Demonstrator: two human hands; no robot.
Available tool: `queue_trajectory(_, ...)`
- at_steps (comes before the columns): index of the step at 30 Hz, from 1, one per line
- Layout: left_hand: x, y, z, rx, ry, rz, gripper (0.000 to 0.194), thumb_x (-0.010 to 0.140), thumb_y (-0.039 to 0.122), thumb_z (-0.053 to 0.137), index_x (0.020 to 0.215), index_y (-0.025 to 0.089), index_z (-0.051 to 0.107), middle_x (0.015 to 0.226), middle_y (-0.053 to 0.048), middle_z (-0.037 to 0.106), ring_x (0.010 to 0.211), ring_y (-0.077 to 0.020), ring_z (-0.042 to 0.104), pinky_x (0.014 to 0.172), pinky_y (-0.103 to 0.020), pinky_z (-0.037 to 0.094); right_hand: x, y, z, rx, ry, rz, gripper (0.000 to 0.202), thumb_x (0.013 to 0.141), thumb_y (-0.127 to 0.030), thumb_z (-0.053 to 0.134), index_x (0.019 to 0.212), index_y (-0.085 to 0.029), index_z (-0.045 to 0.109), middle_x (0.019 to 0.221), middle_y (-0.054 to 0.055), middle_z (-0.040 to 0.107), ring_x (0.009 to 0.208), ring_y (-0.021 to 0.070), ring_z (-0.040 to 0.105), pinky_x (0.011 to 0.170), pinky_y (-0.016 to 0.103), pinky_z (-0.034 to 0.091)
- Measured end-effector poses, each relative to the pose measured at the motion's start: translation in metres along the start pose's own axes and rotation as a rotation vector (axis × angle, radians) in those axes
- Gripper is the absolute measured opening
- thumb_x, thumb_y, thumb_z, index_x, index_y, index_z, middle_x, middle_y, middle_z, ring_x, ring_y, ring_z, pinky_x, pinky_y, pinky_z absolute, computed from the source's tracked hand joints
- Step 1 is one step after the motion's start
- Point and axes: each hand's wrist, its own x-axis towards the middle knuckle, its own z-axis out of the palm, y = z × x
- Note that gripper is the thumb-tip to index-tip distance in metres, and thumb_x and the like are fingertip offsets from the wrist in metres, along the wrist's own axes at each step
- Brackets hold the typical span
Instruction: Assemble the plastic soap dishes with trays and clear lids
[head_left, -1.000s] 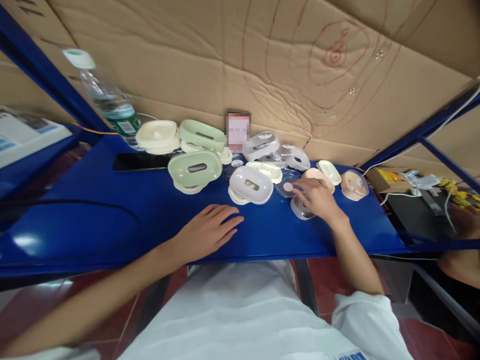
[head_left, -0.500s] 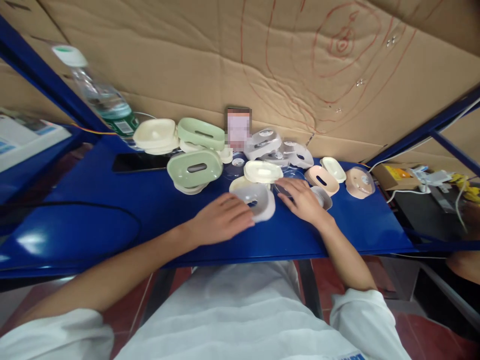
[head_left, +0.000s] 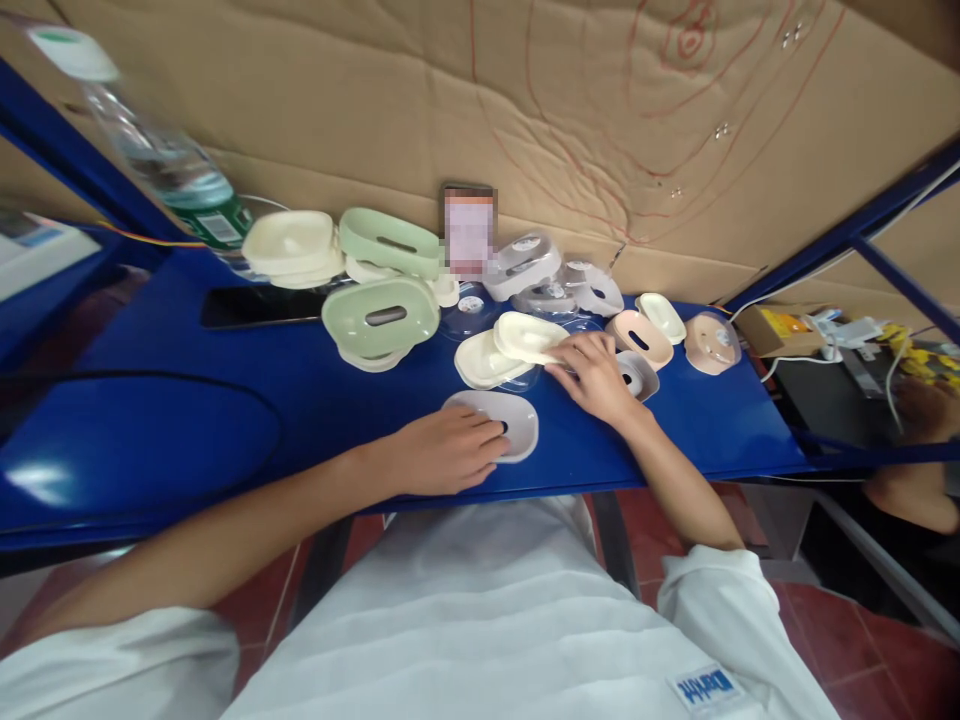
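A grey oval dish point(head_left: 519, 415) lies near the front edge of the blue table, and my left hand point(head_left: 450, 450) has its fingers over the dish's left part, gripping it. My right hand point(head_left: 592, 370) pinches the right end of a cream dish point(head_left: 525, 335), which is tilted over another cream piece point(head_left: 484, 362). Clear plastic shows partly beneath these. Just right of my right hand sits a round-cornered grey piece point(head_left: 643, 376), and behind it a peach dish point(head_left: 639, 338).
Green dishes point(head_left: 382, 317) and cream dishes point(head_left: 289, 245) stand at the left, near a bottle point(head_left: 180, 180) and a dark phone point(head_left: 255, 307). Grey pieces point(head_left: 523, 265) lie behind. Another person's arm point(head_left: 911, 490) is at the far right.
The grey dish has come down onto the table under my left hand. My right hand has closed on the cream dish, now shifted right and tilted. The view has shifted slightly.
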Motion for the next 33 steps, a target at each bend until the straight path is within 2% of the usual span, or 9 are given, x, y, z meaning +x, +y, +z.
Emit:
queue_trajectory(4, -0.018, -0.009, -0.026, -0.115, 0.18, -0.077, 0.006, 0.1, 0.021, 0.064, 0.095, 0.021, 0.067, 0.082, -0.001, 0.072, 0.071, -0.0178, 0.066, 0.07, -0.031, 0.048, -0.015, -0.024, -0.02, 0.042, -0.051, -0.105, 0.022, 0.11, -0.04, 0.065, 0.113, -0.02, 0.075, 0.122, 0.013, 0.072, 0.12, 0.0307, 0.064, 0.104, 0.048, 0.044)
queue_trajectory(7, -0.036, -0.007, -0.039, -0.229, 0.317, -0.199, 0.007, 0.102, 0.019, 0.063, 0.103, 0.022, 0.068, 0.092, -0.001, 0.077, 0.076, -0.0147, 0.071, 0.071, -0.027, 0.051, -0.035, -0.054, -0.02, 0.038, -0.098, -0.13, 0.023, 0.11, -0.038, 0.064, 0.115, -0.018, 0.074, 0.121, 0.014, 0.073, 0.122, 0.0309, 0.064, 0.106, 0.049, 0.045)
queue_trajectory(13, -0.038, 0.019, -0.013, -0.062, 0.312, -0.272, 0.01, 0.104, 0.016, 0.063, 0.111, 0.02, 0.068, 0.1, -0.006, 0.077, 0.086, -0.0206, 0.072, 0.081, -0.036, 0.053, -0.061, -0.103, 0.014, 0.122, -0.099, -0.219, 0.021, 0.11, -0.03, 0.063, 0.119, -0.018, 0.078, 0.129, 0.015, 0.076, 0.133, 0.033, 0.063, 0.116, 0.055, 0.047)
queue_trajectory(17, -0.033, 0.031, 0.002, 0.005, 0.335, -0.329, 0.009, 0.105, 0.018, 0.066, 0.114, 0.02, 0.066, 0.124, -0.014, 0.075, 0.113, -0.0285, 0.073, 0.101, -0.049, 0.052, -0.065, -0.096, 0.014, 0.249, -0.04, -0.192, 0.029, 0.106, -0.043, 0.07, 0.122, -0.021, 0.078, 0.126, 0.012, 0.079, 0.133, 0.0309, 0.066, 0.12, 0.053, 0.048)
queue_trajectory(22, -0.024, 0.039, 0.014, -0.057, 0.28, -0.355, 0.007, 0.109, 0.019, 0.061, 0.115, 0.02, 0.062, 0.133, -0.014, 0.075, 0.127, -0.0286, 0.07, 0.116, -0.056, 0.044, -0.086, -0.075, -0.018, 0.315, -0.001, 0.026, 0.032, 0.101, -0.051, 0.076, 0.122, -0.027, 0.078, 0.115, 0.009, 0.078, 0.112, 0.0281, 0.074, 0.112, 0.052, 0.055)
queue_trajectory(25, -0.012, 0.042, 0.021, -0.078, 0.18, -0.318, 0.011, 0.108, 0.016, 0.061, 0.116, 0.021, 0.067, 0.129, -0.01, 0.076, 0.125, -0.0281, 0.07, 0.118, -0.056, 0.044, -0.097, -0.074, -0.028, 0.258, 0.004, 0.134, 0.056, 0.095, -0.057, 0.081, 0.143, -0.031, 0.07, 0.137, 0.014, 0.071, 0.128, 0.0346, 0.068, 0.112, 0.055, 0.058)
queue_trajectory(27, -0.006, 0.043, 0.023, -0.101, 0.143, -0.278, 0.012, 0.106, 0.018, 0.064, 0.116, 0.021, 0.069, 0.13, -0.01, 0.075, 0.128, -0.0278, 0.069, 0.121, -0.055, 0.043, -0.1, -0.076, -0.028, 0.218, -0.075, 0.086, 0.066, 0.096, -0.055, 0.081, 0.155, -0.034, 0.061, 0.156, 0.014, 0.061, 0.145, 0.0378, 0.058, 0.119, 0.06, 0.053)
queue_trajectory(31, -0.012, 0.039, 0.023, -0.062, 0.136, -0.332, 0.027, 0.105, 0.029, 0.07, 0.131, 0.022, 0.069, 0.149, -0.015, 0.065, 0.145, -0.0356, 0.058, 0.128, -0.066, 0.036, -0.096, -0.08, -0.015, 0.196, -0.12, -0.013, 0.05, 0.103, -0.041, 0.074, 0.15, -0.031, 0.064, 0.157, 0.012, 0.063, 0.153, 0.0351, 0.052, 0.122, 0.06, 0.052)
queue_trajectory(33, -0.02, 0.037, 0.022, -0.069, 0.146, -0.361, 0.032, 0.106, 0.028, 0.068, 0.137, 0.022, 0.067, 0.153, -0.016, 0.062, 0.151, -0.0358, 0.053, 0.128, -0.064, 0.04, -0.093, -0.081, -0.01, 0.202, -0.096, -0.011, 0.04, 0.105, -0.035, 0.071, 0.144, -0.028, 0.068, 0.152, 0.012, 0.067, 0.152, 0.034, 0.053, 0.12, 0.059, 0.054)
